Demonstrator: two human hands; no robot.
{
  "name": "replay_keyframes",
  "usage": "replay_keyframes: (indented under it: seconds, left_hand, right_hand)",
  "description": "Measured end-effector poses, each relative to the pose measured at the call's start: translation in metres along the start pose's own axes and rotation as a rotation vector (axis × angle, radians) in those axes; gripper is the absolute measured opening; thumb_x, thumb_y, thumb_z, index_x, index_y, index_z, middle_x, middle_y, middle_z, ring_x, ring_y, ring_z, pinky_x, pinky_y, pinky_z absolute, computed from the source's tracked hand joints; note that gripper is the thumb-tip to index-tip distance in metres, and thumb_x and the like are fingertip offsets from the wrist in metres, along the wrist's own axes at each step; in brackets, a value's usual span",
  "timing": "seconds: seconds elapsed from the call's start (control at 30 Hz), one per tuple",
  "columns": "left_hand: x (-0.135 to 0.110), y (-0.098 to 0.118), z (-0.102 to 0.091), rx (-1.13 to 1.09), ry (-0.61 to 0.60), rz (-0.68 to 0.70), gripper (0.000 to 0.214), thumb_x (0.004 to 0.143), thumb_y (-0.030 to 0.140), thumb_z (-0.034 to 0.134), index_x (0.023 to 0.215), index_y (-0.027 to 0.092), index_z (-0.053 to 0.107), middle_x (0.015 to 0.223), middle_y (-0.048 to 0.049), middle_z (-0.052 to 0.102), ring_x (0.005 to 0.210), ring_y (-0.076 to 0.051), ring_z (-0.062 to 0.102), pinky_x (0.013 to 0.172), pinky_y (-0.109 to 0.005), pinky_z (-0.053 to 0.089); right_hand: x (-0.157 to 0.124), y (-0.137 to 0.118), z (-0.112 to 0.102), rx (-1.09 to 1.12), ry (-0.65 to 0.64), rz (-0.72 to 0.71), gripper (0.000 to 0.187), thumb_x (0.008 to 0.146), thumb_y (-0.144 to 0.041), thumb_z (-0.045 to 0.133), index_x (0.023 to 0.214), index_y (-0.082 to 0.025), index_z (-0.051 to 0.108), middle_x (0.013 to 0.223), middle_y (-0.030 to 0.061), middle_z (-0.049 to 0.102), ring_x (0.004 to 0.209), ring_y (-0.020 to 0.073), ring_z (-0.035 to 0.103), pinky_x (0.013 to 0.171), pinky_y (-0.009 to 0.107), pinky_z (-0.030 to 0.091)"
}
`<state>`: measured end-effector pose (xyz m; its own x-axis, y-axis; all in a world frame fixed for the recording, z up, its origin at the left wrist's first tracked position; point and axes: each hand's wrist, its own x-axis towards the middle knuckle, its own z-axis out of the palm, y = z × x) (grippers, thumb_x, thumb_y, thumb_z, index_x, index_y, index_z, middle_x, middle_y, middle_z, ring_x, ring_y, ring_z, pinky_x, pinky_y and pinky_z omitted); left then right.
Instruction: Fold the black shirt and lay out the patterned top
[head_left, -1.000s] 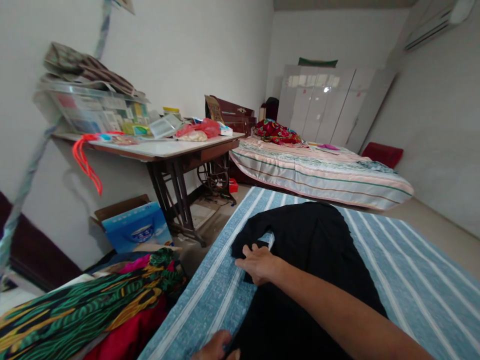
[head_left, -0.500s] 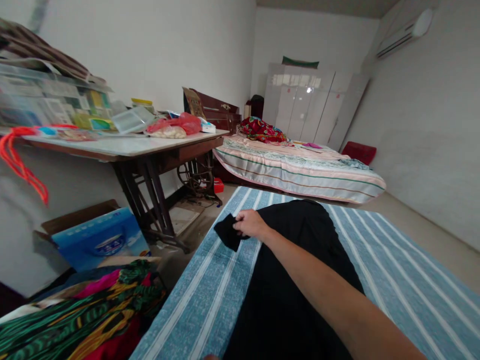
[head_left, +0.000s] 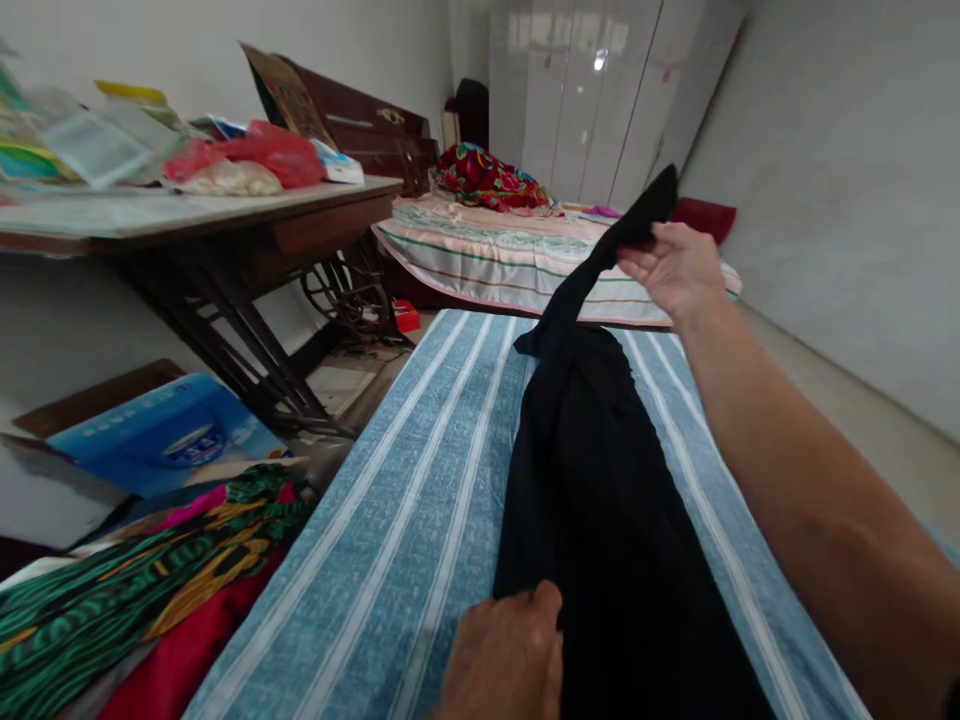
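Observation:
A black garment (head_left: pixel 600 480) lies lengthwise on a blue bed cover with white stripes (head_left: pixel 409 500). My right hand (head_left: pixel 675 265), at the end of an outstretched arm, pinches a long narrow part of it that looks like a sleeve. That part is raised above the far end of the bed, its tip sticking up past my fingers. Down at the near left edge of the garment, my left hand (head_left: pixel 510 650) is closed with curled fingers on the cloth. Its fingertips are partly hidden.
A sewing-machine table (head_left: pixel 330 215) loaded with bags and boxes stands at the left. Below it are a blue carton (head_left: pixel 180 430) and a heap of colourful cloth (head_left: pixel 150 590). Beyond lies another bed (head_left: pixel 480 250) before a glossy wardrobe (head_left: pixel 577 100).
My right hand has lifted the narrow part of the garment from the left side up and to the right. My left hand has come into fuller view on the garment's near edge.

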<state>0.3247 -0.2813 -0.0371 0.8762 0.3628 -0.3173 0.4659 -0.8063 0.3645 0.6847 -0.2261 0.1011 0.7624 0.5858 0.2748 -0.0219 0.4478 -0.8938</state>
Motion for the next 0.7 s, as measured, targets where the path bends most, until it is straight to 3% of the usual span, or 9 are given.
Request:
replay_keyframes:
  seconds: [0.07,0.17,0.3,0.43,0.53,0.7]
  left_hand:
    - [0.006,0.015,0.003,0.018,-0.072,0.056,0.026,0.077,0.010,0.043,0.097,0.017,0.059,0.090,-0.0092,0.071,0.080,-0.025,0.068,0.069,-0.033,0.049]
    - [0.011,0.027,0.013,0.040,-0.126,0.100,0.026,0.077,0.011,0.043,0.096,0.016,0.060,0.090,-0.0095,0.071,0.083,-0.026,0.068,0.072,-0.035,0.049]
    - [0.011,0.026,0.026,-0.012,-0.097,0.100,0.022,0.078,0.014,0.046,0.094,0.017,0.060,0.086,-0.0071,0.070,0.082,-0.024,0.066,0.071,-0.031,0.046]
    - [0.011,0.019,0.038,-0.232,-0.053,0.038,0.018,0.079,0.022,0.048,0.092,0.021,0.060,0.067,0.0009,0.063,0.066,-0.016,0.060,0.059,-0.023,0.039]
    - [0.015,0.019,0.044,-0.379,-0.044,-0.052,0.015,0.078,0.023,0.049,0.088,0.020,0.060,0.055,0.0053,0.051,0.055,-0.011,0.051,0.053,-0.022,0.033]
    - [0.017,0.031,0.048,-0.556,0.018,-0.077,0.016,0.078,0.026,0.050,0.088,0.018,0.060,0.055,0.0071,0.045,0.051,-0.009,0.045,0.052,-0.022,0.032]
  right_hand:
    - [-0.004,-0.010,-0.039,0.013,0.074,-0.004,0.028,0.088,-0.011,0.029,0.072,-0.017,0.051,0.073,0.0016,0.068,0.072,0.0103,0.067,0.073,0.030,0.047]
    - [-0.016,-0.004,-0.087,-0.018,0.179,0.045,0.024,0.085,-0.010,0.034,0.074,-0.016,0.054,0.074,0.0055,0.068,0.069,0.0130,0.067,0.068,0.029,0.049]
    - [-0.036,0.022,-0.124,-0.060,0.263,0.155,0.015,0.081,-0.008,0.041,0.077,-0.016,0.053,0.072,0.0085,0.066,0.064,0.0175,0.066,0.058,0.029,0.052]
    - [-0.050,0.042,-0.134,-0.073,0.279,0.228,0.011,0.080,-0.009,0.043,0.081,-0.017,0.051,0.074,0.0072,0.065,0.066,0.0181,0.066,0.058,0.029,0.053]
    - [-0.045,0.043,-0.133,-0.035,0.261,0.233,0.008,0.080,-0.011,0.044,0.081,-0.017,0.050,0.076,0.0063,0.064,0.069,0.0178,0.066,0.060,0.029,0.054]
    - [-0.014,0.025,-0.129,0.126,0.207,0.067,0.011,0.088,-0.017,0.038,0.087,-0.020,0.049,0.083,0.0021,0.064,0.080,0.0123,0.064,0.074,0.027,0.051]
